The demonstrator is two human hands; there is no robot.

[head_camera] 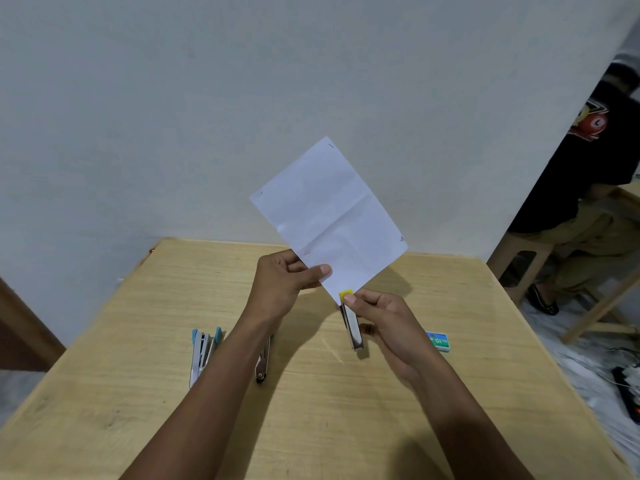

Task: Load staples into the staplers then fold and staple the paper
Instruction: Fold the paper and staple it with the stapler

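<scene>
My left hand (282, 280) pinches the lower left edge of a folded white paper (329, 216) held up above the table. Staples show at two of its corners. My right hand (384, 320) grips a yellow-tipped metal stapler (352, 323), whose jaw sits on the paper's bottom corner. A blue-tipped stapler (202, 353) lies on the table to the left. Another metal stapler (262, 365) lies partly hidden under my left forearm. A green and blue staple box (439, 341) rests to the right of my right hand.
The wooden table (311, 410) stands against a white wall. At the right a seated person (588, 188) sits on a wooden stool (526, 261) beside another table. Cables and a power strip (627, 386) lie on the floor at right.
</scene>
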